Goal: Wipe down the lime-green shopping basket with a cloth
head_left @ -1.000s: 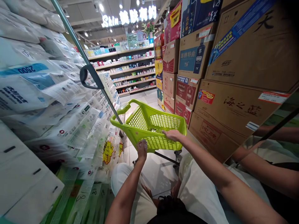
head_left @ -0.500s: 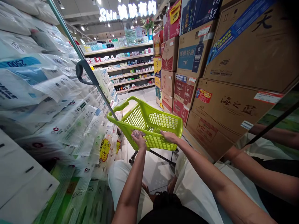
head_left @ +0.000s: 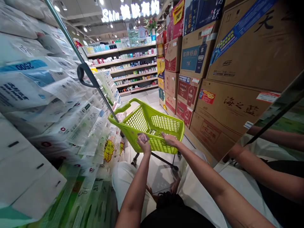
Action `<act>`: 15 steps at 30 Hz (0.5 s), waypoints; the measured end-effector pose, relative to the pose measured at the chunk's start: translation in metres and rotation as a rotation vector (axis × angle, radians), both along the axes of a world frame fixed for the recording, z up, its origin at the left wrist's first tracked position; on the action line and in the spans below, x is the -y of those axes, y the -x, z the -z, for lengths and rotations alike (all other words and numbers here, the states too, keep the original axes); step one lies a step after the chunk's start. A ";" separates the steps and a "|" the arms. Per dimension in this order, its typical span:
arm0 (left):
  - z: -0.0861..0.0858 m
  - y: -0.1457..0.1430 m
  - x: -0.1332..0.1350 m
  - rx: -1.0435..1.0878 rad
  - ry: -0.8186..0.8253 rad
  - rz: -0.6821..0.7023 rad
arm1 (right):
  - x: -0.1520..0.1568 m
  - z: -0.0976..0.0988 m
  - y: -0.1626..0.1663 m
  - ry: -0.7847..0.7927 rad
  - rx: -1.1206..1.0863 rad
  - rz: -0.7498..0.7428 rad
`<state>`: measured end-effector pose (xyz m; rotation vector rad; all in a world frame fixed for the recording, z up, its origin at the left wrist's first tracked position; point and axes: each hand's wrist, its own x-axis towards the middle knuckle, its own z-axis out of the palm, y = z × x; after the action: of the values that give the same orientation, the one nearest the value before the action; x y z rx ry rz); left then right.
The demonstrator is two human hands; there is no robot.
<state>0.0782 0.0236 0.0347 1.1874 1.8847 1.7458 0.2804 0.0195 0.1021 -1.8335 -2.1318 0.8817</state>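
Observation:
A lime-green plastic shopping basket (head_left: 154, 122) on wheels stands in the aisle ahead of me, its grey pull handle (head_left: 87, 76) slanting up to the left. My left hand (head_left: 143, 143) is closed on a small pale, patterned item (head_left: 142, 137) at the basket's near rim. My right hand (head_left: 169, 139) rests on the same rim a little to the right, fingers curled over the edge. My knees in light trousers show below.
Stacked packs of tissue paper (head_left: 47, 104) wall the left side. Piled cardboard liquor boxes (head_left: 228, 79) line the right. Shelves of bottles (head_left: 133, 69) close the aisle's far end. Tiled floor (head_left: 161, 172) lies under the basket.
My left hand rose from below the basket to its near rim, now holding a small pale item. The basket shifted slightly left. My right hand stayed on the rim.

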 end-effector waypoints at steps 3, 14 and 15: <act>0.019 -0.008 0.015 0.046 0.050 -0.062 | 0.002 -0.002 0.004 0.037 -0.078 0.062; 0.021 -0.034 0.034 0.151 0.089 0.064 | -0.005 0.000 0.002 0.038 -0.202 0.173; 0.029 -0.039 0.039 0.189 0.102 0.082 | -0.006 0.001 0.002 0.044 -0.208 0.182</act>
<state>0.1176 -0.0157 0.0055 1.0106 1.7671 1.6356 0.2785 0.0258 0.1014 -1.8322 -1.8042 1.0320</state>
